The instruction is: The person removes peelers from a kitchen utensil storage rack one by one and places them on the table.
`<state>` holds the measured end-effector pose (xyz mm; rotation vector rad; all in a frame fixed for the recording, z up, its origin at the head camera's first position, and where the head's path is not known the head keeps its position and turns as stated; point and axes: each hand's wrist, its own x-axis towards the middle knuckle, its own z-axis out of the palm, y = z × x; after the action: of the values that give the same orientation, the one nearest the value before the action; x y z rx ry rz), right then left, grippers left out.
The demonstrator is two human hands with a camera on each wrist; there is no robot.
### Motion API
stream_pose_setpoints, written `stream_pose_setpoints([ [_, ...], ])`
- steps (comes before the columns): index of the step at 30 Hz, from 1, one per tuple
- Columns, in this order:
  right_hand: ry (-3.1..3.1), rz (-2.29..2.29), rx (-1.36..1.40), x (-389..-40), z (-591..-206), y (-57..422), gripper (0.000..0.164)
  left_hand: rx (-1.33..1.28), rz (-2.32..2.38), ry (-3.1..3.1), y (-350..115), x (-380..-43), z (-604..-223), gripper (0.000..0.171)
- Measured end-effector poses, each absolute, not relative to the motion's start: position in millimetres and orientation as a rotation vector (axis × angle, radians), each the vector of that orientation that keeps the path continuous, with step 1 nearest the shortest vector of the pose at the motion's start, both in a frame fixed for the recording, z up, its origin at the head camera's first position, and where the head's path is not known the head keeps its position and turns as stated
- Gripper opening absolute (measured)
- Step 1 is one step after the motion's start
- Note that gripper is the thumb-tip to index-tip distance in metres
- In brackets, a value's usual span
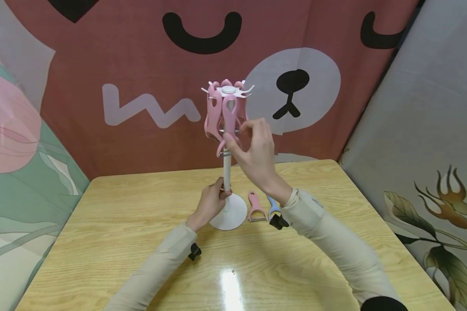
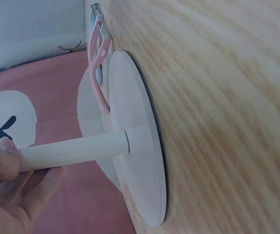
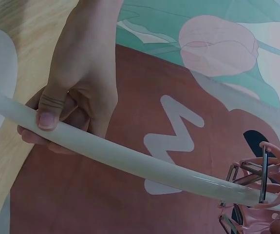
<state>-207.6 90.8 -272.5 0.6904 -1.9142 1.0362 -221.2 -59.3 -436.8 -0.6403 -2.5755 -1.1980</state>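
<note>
The white stand (image 1: 227, 172) is upright on the wooden table (image 1: 132, 229), and its round base (image 1: 235, 216) rests on the tabletop. The left hand (image 1: 210, 200) holds the pole low, a little above the base, with the thumb on one side and the fingers bent around the other side. The right hand (image 1: 258, 149) is higher, at the right side of the stand; its thumb and index finger are curled and pinch the front pink peeler (image 1: 230, 117). The handle of this peeler points up, with its hole near the white hooks (image 1: 228, 90), and its blade is below, beside the pole; if the hook bears it fully, I cannot tell. Other pink peelers (image 1: 213, 115) hang around the same top. On the table, just to the right of the base, lies one more pink peeler (image 1: 253, 199) with the blade toward the person. Next to it lies a blue peeler (image 1: 272, 202), partly hidden by a small black device at the right wrist. Behind the table there is a reddish cloth (image 1: 151, 147) with a printed animal face.
</note>
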Motion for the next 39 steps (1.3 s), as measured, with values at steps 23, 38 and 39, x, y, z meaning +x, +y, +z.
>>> stream_pose_setpoints([
  [23, -1.899, 1.038, 0.698, -210.4, -272.9, 87.5, 0.029, -0.626, -1.24, -2.576, -59.2, -219.8, -436.1, 0.012],
  [38, -1.896, 1.08, 0.719, -208.8, -269.5, 88.6, 0.027, -0.615, -1.25, -2.591, -58.7, -219.9, -436.8, 0.012],
  [39, -1.894, 1.079, 0.72, -208.5, -268.8, 88.7, 0.028, -0.616, -1.252, -2.594, -58.7, -219.7, -436.7, 0.013],
])
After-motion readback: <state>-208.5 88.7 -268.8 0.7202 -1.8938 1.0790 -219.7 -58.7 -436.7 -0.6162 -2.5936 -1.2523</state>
